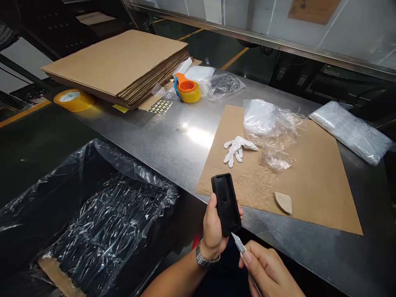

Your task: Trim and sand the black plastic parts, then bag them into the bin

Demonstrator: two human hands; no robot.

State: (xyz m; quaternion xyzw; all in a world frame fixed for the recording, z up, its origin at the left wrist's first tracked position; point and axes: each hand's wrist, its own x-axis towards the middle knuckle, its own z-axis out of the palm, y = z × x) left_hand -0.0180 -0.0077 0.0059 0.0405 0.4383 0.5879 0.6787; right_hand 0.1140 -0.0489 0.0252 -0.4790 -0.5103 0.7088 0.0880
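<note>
A black rectangular plastic tray-like part (223,189), hollow side facing me and with a small round hole in its floor, is gripped in my left hand (213,231). My thumb lies along its left edge and my fingertips show at its right. In my right hand (266,268) is a utility knife (239,244), pinched between thumb and fingers. Its blade points up and left, close by the lower end of the black part; I cannot tell whether it touches. Beyond the hands, a white glove (237,149) lies on a flat cardboard sheet (321,181).
Crumpled clear plastic bags (266,119) and a tan wedge-shaped piece (283,202) rest on the cardboard. A stack of cardboard (123,62), an orange tape dispenser (188,88) and a yellow tape roll (73,100) sit farther back. A bin lined in black plastic (93,222) stands at left.
</note>
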